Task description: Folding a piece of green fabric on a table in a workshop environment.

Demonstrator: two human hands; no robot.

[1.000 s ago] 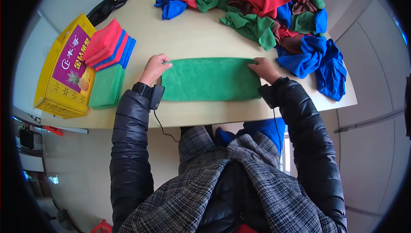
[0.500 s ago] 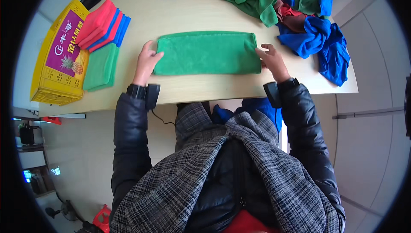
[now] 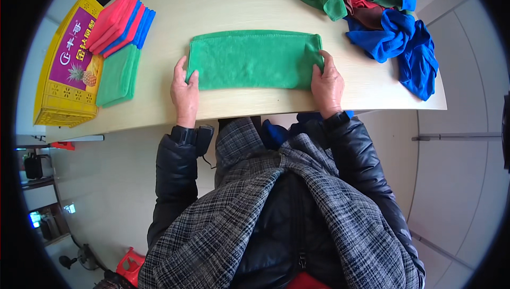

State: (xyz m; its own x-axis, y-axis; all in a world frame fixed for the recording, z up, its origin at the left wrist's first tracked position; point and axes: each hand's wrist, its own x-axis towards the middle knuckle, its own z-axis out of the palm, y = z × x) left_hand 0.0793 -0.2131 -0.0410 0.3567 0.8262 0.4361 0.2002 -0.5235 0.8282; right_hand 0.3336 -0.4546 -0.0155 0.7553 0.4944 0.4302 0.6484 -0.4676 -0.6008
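Observation:
A green towel [image 3: 252, 59] lies folded into a long rectangle on the table in front of me. At its left end is my left hand [image 3: 186, 93], thumb over the near corner and forefinger just outside the edge. My right hand [image 3: 328, 88] holds the opposite end, its thumb on the cloth and its fingers along the outer side. The other fingertips of both hands are partly hidden. Stitching runs along the towel's far edge, and its surface looks mostly flat.
On the left of the table [image 3: 234, 109], folded green towels [image 3: 117, 76] and a row of red and blue ones [image 3: 121, 23] lean by a yellow carton [image 3: 66, 103]. Crumpled blue cloths [image 3: 385, 36] and other colours heap at the far right. A red stool [image 3: 130, 265] stands on the floor.
Both hands have slid nearer to me along the towel's ends, the right one turning more upright with its thumb on the cloth. The whole view has shifted slightly.

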